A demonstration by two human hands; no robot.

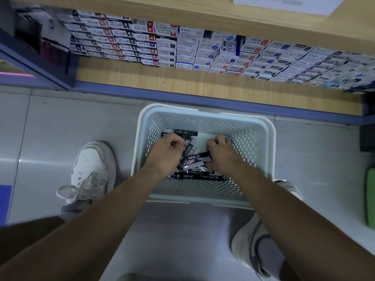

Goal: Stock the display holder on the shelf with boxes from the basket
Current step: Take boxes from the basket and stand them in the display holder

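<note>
Head view: looking straight down past two bare forearms that reach forward into a basket.
Shoes: left white shoe (93, 169) beside the basket's left wall; right white shoe (249, 244) near the basket's near right corner.
Basket (272, 151): pale, perforated plastic, standing on the floor (50, 122) between the feet, just in front of the shelf.
Small boxes (192, 171): slim dark boxes lying loose and crisscrossed on the basket bottom, some under both hands.
Left grip (166, 153): inside the basket on its left side, fingers curled down among the boxes; whether it holds one cannot be told.
Right grip (222, 157): inside the basket on its right side, fingers and thumb curled round a few of the small boxes.
Green object (370, 197): on the floor at the far right edge, cut off.
Shelf (182, 86): low wooden board with a blue front edge, beyond the basket.
Stacked cartons (182, 47): rows of pen and refill cartons fill the back of the shelf; the left and right ends are blurred.
Upper board (182, 13): wooden, above the cartons, with a white sheet (284, 3) on it.
</note>
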